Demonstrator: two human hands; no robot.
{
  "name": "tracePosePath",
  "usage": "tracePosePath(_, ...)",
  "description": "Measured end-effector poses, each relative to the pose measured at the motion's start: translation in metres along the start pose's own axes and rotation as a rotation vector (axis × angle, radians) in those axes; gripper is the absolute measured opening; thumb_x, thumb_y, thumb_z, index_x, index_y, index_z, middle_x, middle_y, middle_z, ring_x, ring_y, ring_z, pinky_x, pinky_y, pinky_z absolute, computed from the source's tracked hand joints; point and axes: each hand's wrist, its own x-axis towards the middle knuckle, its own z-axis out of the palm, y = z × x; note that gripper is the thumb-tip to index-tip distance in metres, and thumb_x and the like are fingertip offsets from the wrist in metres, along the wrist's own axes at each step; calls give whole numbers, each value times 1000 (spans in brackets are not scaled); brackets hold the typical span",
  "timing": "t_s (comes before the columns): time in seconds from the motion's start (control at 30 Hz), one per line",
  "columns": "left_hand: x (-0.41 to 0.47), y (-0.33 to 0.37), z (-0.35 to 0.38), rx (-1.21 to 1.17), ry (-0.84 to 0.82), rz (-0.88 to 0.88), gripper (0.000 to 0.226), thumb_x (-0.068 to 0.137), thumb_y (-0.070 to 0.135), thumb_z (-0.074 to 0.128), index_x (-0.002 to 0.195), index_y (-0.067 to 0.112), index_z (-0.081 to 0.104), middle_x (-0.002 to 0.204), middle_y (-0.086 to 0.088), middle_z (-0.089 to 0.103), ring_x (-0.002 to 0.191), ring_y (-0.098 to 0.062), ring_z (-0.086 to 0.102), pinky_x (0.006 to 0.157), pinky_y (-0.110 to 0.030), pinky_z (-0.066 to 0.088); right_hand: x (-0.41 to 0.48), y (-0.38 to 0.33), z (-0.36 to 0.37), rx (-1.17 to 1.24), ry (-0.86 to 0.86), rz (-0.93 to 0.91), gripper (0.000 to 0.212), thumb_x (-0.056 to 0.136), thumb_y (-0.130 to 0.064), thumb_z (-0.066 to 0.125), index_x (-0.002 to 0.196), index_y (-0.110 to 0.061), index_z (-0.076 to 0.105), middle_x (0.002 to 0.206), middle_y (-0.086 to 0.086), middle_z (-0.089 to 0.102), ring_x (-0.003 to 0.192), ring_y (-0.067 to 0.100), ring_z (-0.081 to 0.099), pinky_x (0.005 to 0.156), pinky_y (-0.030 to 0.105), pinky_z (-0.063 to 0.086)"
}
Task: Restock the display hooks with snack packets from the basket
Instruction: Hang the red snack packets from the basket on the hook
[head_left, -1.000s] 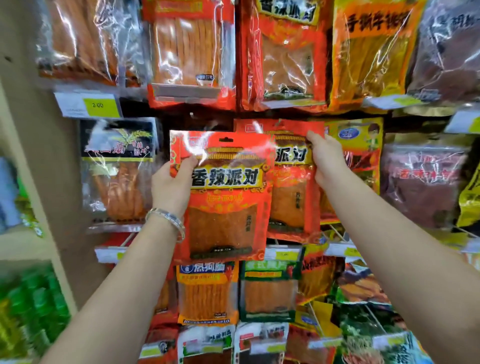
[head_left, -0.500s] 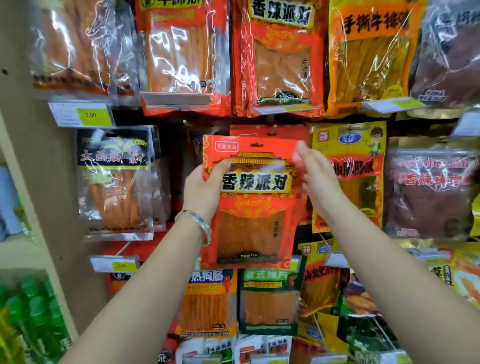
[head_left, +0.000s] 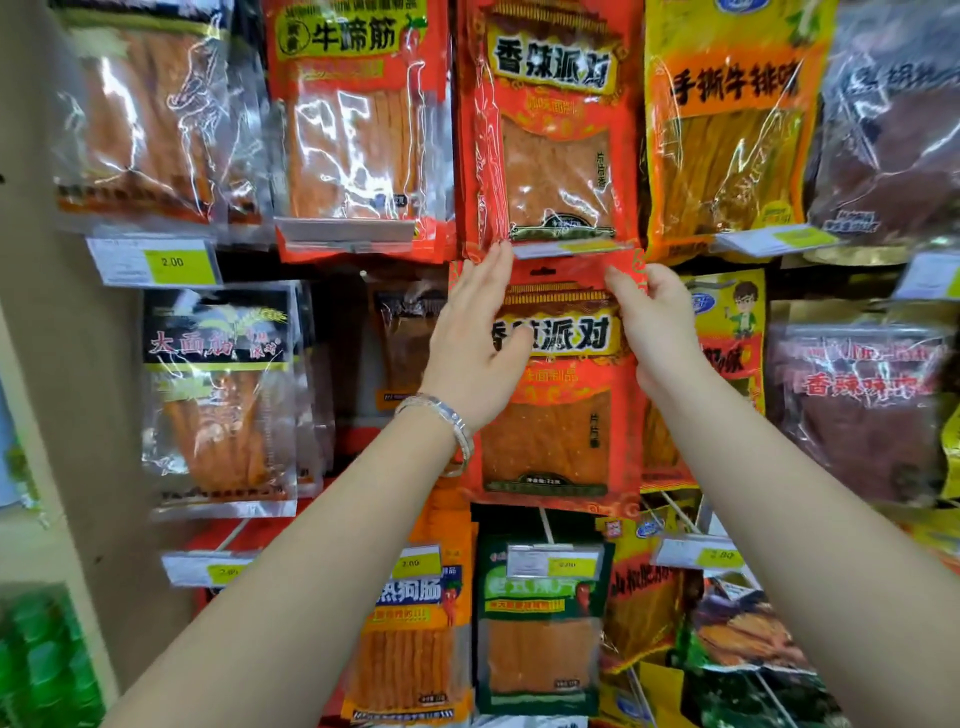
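Observation:
A red snack packet (head_left: 550, 431) with a yellow label band and a clear window hangs upright in the middle row of the display, its top edge just under the packet above. My left hand (head_left: 472, 348) lies against its left side, fingers straight and pointing up, thumb across the label. My right hand (head_left: 649, 317) pinches the packet's top right corner. The hook itself is hidden behind the packet. The basket is out of view.
Packets fill the rack all round: a matching red packet (head_left: 550, 130) directly above, an orange one (head_left: 358, 130) up left, a yellow one (head_left: 727, 119) up right, a green one (head_left: 540, 623) below. Yellow price tags (head_left: 176, 262) stick out on hook ends. A beige post (head_left: 47, 338) stands left.
Both hands carried the red packet right and up against the rack. My left hand went from gripping its left edge to lying flat on it.

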Motion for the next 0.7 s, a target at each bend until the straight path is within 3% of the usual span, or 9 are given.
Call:
tracePosePath(0.13, -2, -3, 5, -74, 0, -21, 67, 92, 16, 48, 149, 25, 14, 152, 18, 13, 142, -4, 1, 114, -26, 4, 5, 9, 2, -20, 38, 56, 21, 84, -35, 63, 83, -14, 63, 93, 12, 69, 91, 33, 66, 84, 53, 51)
tracePosePath(0.2, -4, -6, 6, -96, 0, -20, 67, 91, 17, 47, 149, 25, 14, 155, 14, 13, 144, -6, 4, 116, -28, 6, 6, 16, 0, -50, 35, 74, 31, 83, -36, 62, 87, -5, 60, 88, 16, 63, 87, 37, 63, 82, 55, 50)
tracePosePath(0.27, -5, -10, 8, -105, 1, -10, 69, 90, 20, 46, 149, 29, 12, 154, 16, 14, 143, -4, 6, 117, -32, 13, 8, 25, -1, -62, 36, 61, 42, 84, -36, 62, 93, 4, 56, 84, 14, 56, 78, 30, 57, 75, 52, 49)
tracePosePath(0.33, -8, -17, 10, -96, 5, 3, 71, 88, 23, 46, 148, 33, 10, 152, 19, 16, 143, -3, 7, 116, -37, 20, 9, 34, -1, -94, 77, 33, 43, 84, -37, 64, 95, 3, 55, 81, 9, 53, 74, 22, 51, 69, 36, 43)
tracePosePath(0.4, -14, -29, 16, -40, -15, 13, 72, 87, 25, 47, 149, 28, 12, 154, 13, 16, 143, -5, 8, 117, -36, 16, 4, 43, -1, -166, 151, -15, 37, 83, -38, 69, 100, -9, 53, 79, -3, 50, 71, 10, 50, 65, 18, 41)
tracePosePath(0.47, -23, -46, 26, 50, -83, -18, 72, 87, 26, 50, 149, 25, 13, 157, 5, 13, 145, -10, 6, 118, -37, 14, -6, 52, 0, -222, 191, -77, 46, 80, -32, 73, 114, -17, 46, 86, -9, 49, 71, 3, 50, 60, 6, 38)
tracePosePath(0.57, -40, -76, 41, 205, -233, -123, 72, 88, 29, 53, 149, 26, 16, 158, 3, 2, 145, -15, -1, 117, -46, 14, -27, 74, 0, -425, 169, -217, 63, 78, -19, 74, 131, -17, 40, 115, 1, 46, 85, 6, 51, 74, 10, 40)
tracePosePath(0.63, -51, -94, 50, 280, -316, -149, 71, 87, 31, 53, 148, 30, 16, 158, 7, -7, 145, -16, -7, 116, -50, 15, -42, 94, 0, -642, 145, -352, 64, 77, -17, 75, 132, -13, 43, 128, 11, 42, 113, 17, 44, 95, 25, 39)
tracePosePath(0.7, -61, -108, 56, 338, -381, -125, 72, 87, 31, 53, 148, 33, 16, 157, 10, -13, 144, -15, -11, 115, -51, 16, -55, 111, 1, -823, 105, -459, 60, 77, -18, 75, 130, -12, 49, 136, 17, 43, 127, 30, 39, 103, 41, 36)
